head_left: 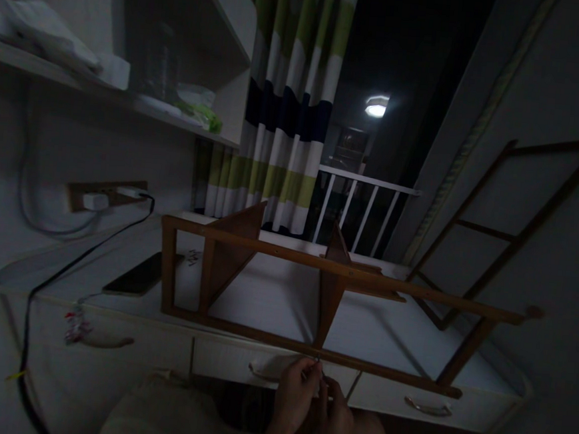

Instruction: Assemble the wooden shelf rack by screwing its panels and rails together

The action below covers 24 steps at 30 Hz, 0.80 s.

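Observation:
A brown wooden frame (270,339) with two shelf boards lies on its side on the white desk. At its lower rail, below the right-hand board (330,307), my left hand (295,395) pinches a small metal piece that looks like a screw (317,358). My right hand (337,415) is closed just beside it, fingers around a thin dark rod (324,375), mostly hidden. The fingers of both hands nearly touch. Dim light blurs the details.
A phone (137,274) and several small screws (193,257) lie left on the desk (274,289). A second ladder-like wooden frame (513,238) leans against the right wall. A black cable (27,330) hangs at the left. Drawer handles (427,407) jut out below.

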Available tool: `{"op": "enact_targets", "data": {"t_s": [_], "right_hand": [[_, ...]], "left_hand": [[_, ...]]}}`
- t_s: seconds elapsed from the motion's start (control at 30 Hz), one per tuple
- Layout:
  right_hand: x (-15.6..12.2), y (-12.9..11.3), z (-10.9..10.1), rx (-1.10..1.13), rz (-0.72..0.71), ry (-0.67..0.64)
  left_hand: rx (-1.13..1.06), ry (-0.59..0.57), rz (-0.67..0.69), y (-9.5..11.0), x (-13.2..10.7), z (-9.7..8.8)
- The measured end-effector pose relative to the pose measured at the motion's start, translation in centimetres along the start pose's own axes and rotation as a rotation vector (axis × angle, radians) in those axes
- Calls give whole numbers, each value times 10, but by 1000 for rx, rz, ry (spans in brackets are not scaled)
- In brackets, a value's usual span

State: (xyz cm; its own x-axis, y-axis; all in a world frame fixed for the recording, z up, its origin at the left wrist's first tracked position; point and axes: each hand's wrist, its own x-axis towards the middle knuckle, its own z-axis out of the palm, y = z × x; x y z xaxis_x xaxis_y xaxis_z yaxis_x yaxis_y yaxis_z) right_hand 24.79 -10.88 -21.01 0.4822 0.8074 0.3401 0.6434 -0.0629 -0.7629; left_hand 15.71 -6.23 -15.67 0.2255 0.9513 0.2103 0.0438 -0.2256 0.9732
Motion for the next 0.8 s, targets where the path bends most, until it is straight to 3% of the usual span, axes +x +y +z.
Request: {"op": "enact_targets", "data": {"t_s": [0.13,0.33,0.5,0.8], "right_hand": [[-2,-2,9,-51,-60,-54],[-6,-10,19,-54,-90,36],[-4,-12,25,-14,-136,-89],[-3,-14,26,15,-153,-68]], "left_hand": [[4,6,-22,-3,0,1],[22,25,-3,-7,2,-1],[45,15,0,-3,3,-4],[100,3,-19,3,2,-6]]}}
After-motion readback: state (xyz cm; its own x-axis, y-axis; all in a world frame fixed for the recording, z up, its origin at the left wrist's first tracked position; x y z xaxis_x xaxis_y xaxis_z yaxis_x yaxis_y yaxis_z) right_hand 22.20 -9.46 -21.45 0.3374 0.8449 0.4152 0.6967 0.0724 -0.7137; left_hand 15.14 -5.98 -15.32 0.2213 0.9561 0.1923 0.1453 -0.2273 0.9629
